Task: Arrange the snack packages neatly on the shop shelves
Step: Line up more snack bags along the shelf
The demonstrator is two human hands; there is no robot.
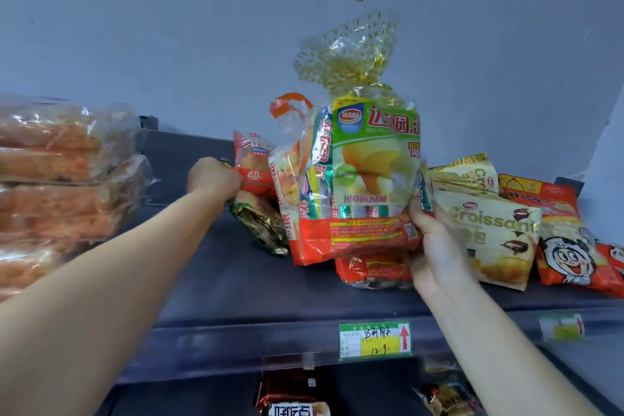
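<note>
The left hand (214, 179) was curled tight round the edge of a glossy red packet (256, 176) printed "8.0". The right hand (435, 246) gripped the lower corner of a tall, crinkly clear bag (368, 172) with a green and orange face. Its gathered top flared in gold-flecked cellophane, and it stood upright above the dark shelf (236, 280). Beside it leaned a cream pack (489, 233) reading "Croissant" and a red cartoon-face pack (567, 246). Film-wrapped loaves (57, 172) were stacked at the left. A price tag (374, 339) showed a handwritten "12.9".
</note>
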